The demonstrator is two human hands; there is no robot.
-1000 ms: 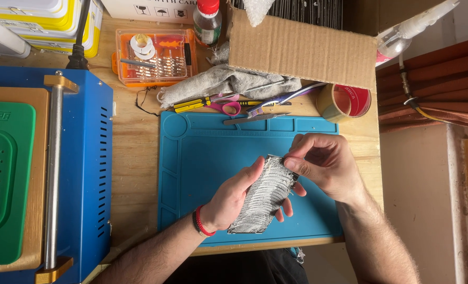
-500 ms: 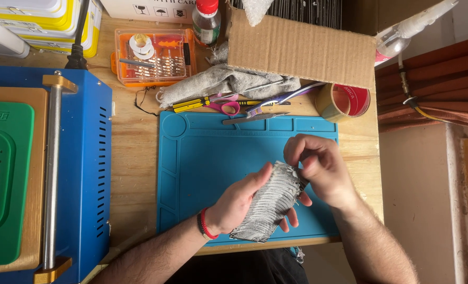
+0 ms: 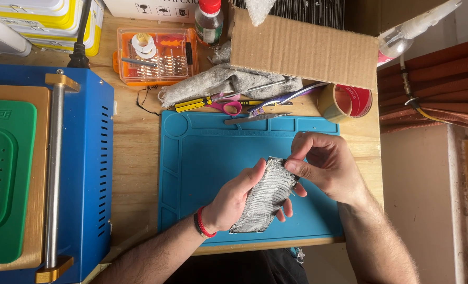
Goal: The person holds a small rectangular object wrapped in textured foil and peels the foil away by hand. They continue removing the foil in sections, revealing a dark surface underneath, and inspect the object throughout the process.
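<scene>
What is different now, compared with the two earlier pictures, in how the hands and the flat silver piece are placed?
Very little. The left hand still holds the flat silver piece from below over the blue mat. The right hand stays at the piece's upper end; its fingers shifted only slightly, pinching that corner. The piece tilted a little. The tools, cardboard box and blue machine did not move.

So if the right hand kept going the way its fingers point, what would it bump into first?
The right hand points left, its fingertips already pinching the top edge of the flat silvery-grey panel. So it would meet that panel first, then probably the left hand holding it from beneath.
</scene>
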